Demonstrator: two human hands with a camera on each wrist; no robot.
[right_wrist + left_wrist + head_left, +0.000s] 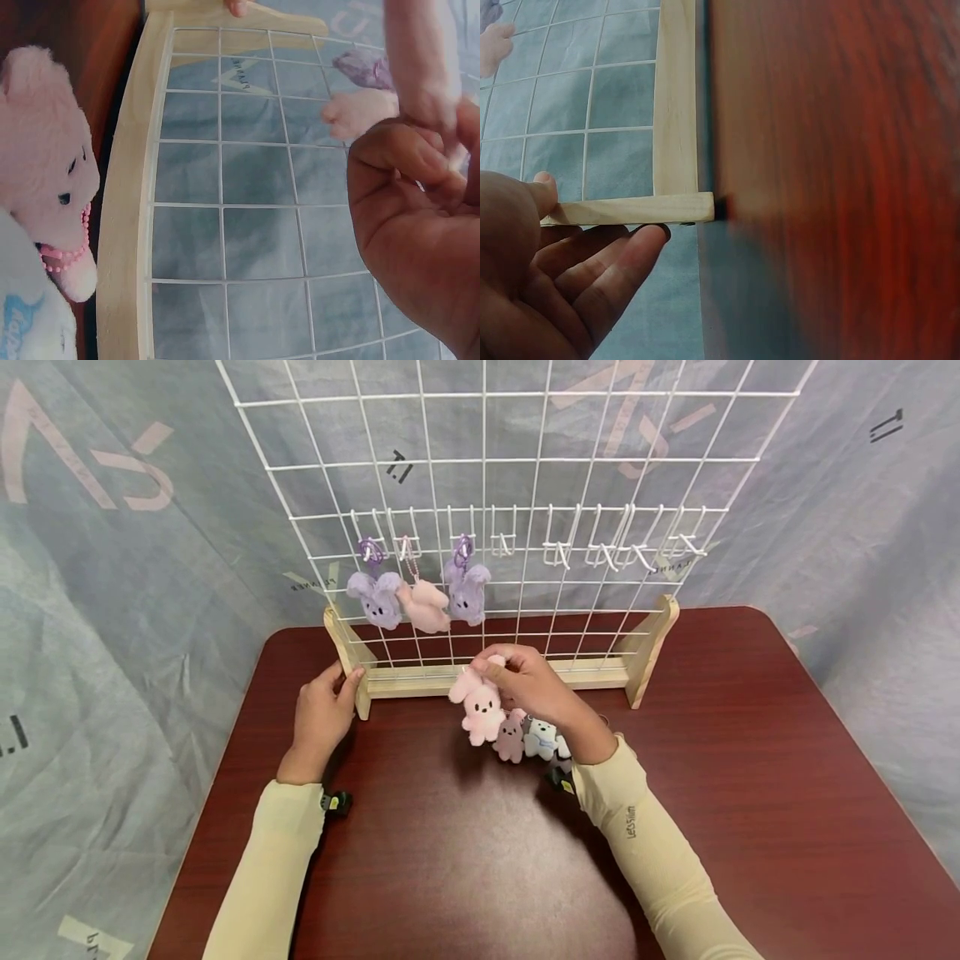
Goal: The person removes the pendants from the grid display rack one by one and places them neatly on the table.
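My right hand (528,681) pinches a pink bunny plush charm (482,710) near the top of its head, in front of the rack's lower bar. In the right wrist view, curled fingers (409,154) and thumb meet at the plush's upper end. On the left, my left hand (324,710) grips the wooden end foot (352,664) of the rack. The left wrist view has the thumb on one face of that wooden board (637,208) and the fingers on the other. Beside the right hand, a dusky pink plush (511,737) and a white bear plush (541,739) are on the table.
A white wire grid (483,462) rises from the wooden base. Two purple bunny plushes (378,602) and a light pink plush (426,607) hang from hooks at its left. More white hooks (602,556) line the right side. The dark red table (450,877) spreads around the rack.
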